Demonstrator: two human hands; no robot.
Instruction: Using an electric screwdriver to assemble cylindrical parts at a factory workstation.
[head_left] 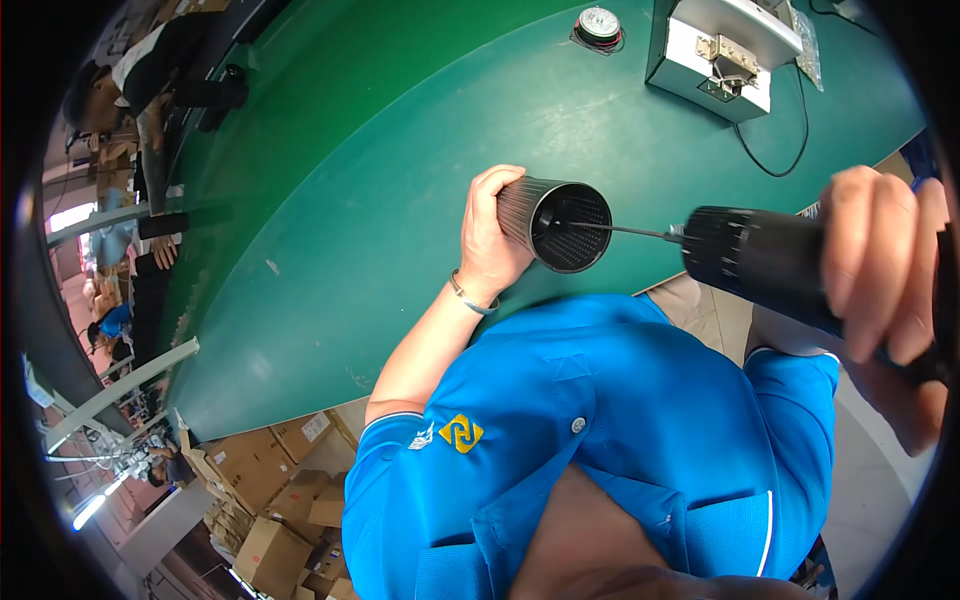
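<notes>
My left hand (pixel 490 235) is wrapped round a black ribbed cylinder (pixel 545 205), holding it tilted over the green table with its open end toward the right. Inside, the wall shows rows of small holes. My right hand (pixel 885 265) grips a black power screwdriver (pixel 755 258) at the right, level with the cylinder. From its chuck a long thin bit (pixel 635 232) runs left into the cylinder's mouth. The bit's tip is at a dark part deep inside; whether it touches a screw cannot be made out.
On the green table (pixel 400 210) lies a round white-topped part with wires (pixel 598 27). A white metal box (pixel 715 65) with a black cable stands at the far right. Cardboard boxes (pixel 245 470) are stacked at the lower left. Another person (pixel 145 80) works at the upper left.
</notes>
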